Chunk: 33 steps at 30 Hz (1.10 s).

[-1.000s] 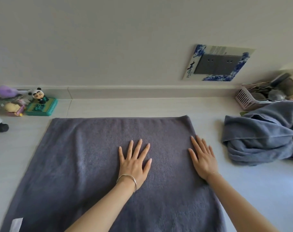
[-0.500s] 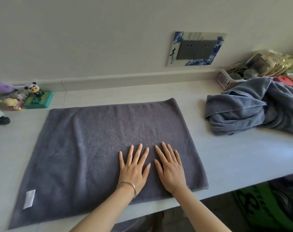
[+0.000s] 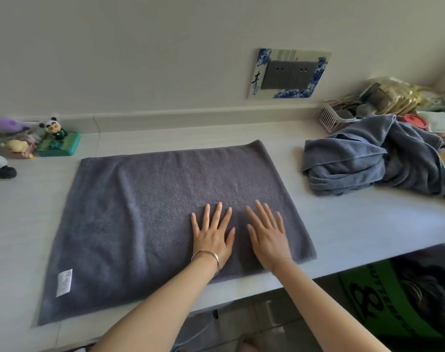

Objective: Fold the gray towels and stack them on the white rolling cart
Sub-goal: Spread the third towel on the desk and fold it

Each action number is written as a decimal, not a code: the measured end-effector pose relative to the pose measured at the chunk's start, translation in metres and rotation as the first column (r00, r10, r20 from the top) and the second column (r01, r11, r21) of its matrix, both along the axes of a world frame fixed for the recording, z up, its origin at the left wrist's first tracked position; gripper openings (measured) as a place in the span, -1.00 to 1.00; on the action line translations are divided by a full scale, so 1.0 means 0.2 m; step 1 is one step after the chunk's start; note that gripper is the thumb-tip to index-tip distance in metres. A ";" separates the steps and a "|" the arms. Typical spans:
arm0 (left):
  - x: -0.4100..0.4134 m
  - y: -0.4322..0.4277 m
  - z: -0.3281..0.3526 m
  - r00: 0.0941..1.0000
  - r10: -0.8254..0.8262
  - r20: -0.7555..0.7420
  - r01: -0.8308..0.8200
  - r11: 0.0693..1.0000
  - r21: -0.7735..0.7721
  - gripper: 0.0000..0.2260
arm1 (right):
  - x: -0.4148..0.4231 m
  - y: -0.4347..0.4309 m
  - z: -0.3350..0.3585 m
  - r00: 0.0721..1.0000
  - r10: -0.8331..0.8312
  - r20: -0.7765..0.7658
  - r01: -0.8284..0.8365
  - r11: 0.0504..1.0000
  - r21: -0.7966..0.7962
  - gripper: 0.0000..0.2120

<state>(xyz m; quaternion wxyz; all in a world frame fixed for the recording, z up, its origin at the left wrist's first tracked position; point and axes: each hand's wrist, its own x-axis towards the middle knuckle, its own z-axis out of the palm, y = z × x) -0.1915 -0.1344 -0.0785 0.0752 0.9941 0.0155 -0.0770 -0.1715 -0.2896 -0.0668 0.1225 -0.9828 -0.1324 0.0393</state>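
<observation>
A gray towel [image 3: 145,212] lies spread flat on the white counter [image 3: 356,224], with a white label near its front left corner. My left hand [image 3: 212,233] presses flat on the towel's right half, fingers spread. Right beside it, my right hand [image 3: 268,235] also lies flat on the towel, fingers straight. A heap of crumpled gray towels [image 3: 373,161] sits on the counter to the right. The white rolling cart is not in view.
Small toys and a green box [image 3: 58,144] stand at the back left by the wall. A pink basket [image 3: 335,118] with clutter sits at the back right. The counter's front edge runs just below my wrists. A wall socket panel [image 3: 290,73] hangs above.
My right hand slid from the towel's right edge in beside my left hand, and both hands moved toward the towel's near edge. The view shifted right and pulled back.
</observation>
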 end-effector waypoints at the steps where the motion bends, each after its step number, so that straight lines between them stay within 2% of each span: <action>1: 0.01 -0.02 0.00 1.000 0.016 -0.018 -0.016 1.000 -0.002 -0.46 | 0.01 0.06 -0.01 1.000 0.012 -0.016 -0.012 1.000 0.021 -0.35; 5: 0.01 0.04 0.01 0.996 0.086 -0.011 -0.087 0.992 -0.087 -0.48 | 0.05 0.11 -0.05 1.000 -0.016 -0.017 0.016 1.000 0.023 -0.31; 7: -0.03 0.16 0.00 0.991 0.122 -0.053 -0.124 0.991 -0.046 -0.39 | 0.06 0.10 -0.07 1.000 -0.011 0.002 0.011 1.000 0.002 -0.33; 10: -0.12 0.40 -0.05 0.967 0.251 0.046 -0.249 0.967 -0.046 -0.34 | 0.05 0.09 -0.08 1.000 -0.012 0.007 0.012 1.000 -0.028 -0.35; 12: -0.20 0.59 -0.05 0.929 0.365 0.054 -0.364 0.931 -0.036 -0.36 | 0.06 0.10 -0.09 1.000 -0.005 0.002 0.006 0.999 -0.040 -0.35; 16: -0.33 0.90 -0.02 0.839 0.544 -0.029 -0.544 0.839 0.003 -0.51 | 0.05 0.12 -0.09 1.000 -0.007 -0.021 0.006 0.998 -0.055 -0.38; 19: -0.38 0.97 0.02 0.752 0.652 -0.096 -0.651 0.758 0.043 -0.50 | 0.05 0.20 -0.06 0.999 -0.024 -0.031 0.024 1.000 -0.017 -0.39; 20: -0.37 0.94 0.02 0.761 0.645 -0.064 -0.644 0.764 0.037 -0.50 | 0.04 0.25 -0.04 1.000 -0.005 -0.029 0.005 1.000 0.002 -0.38; 22: -0.36 0.81 0.03 0.847 0.531 0.028 -0.530 0.847 -0.035 -0.48 | 0.02 0.40 -0.02 0.996 0.086 -0.008 -0.086 0.996 0.033 -0.32; 25: -0.33 0.60 0.02 0.934 0.357 0.032 -0.353 0.932 -0.082 -0.50 | -0.02 0.63 -0.01 0.975 0.223 0.006 -0.223 0.972 0.072 -0.28; 29: -0.34 0.58 -0.02 0.923 0.383 0.029 -0.380 0.921 -0.080 -0.53 | -0.02 0.64 -0.06 0.960 0.280 -0.016 -0.279 0.959 0.041 -0.31; 33: -0.36 0.66 -0.05 0.888 0.459 0.003 -0.459 0.887 -0.056 -0.38 | 0.08 0.36 -0.08 0.988 0.157 -0.006 -0.157 0.988 -0.004 -0.34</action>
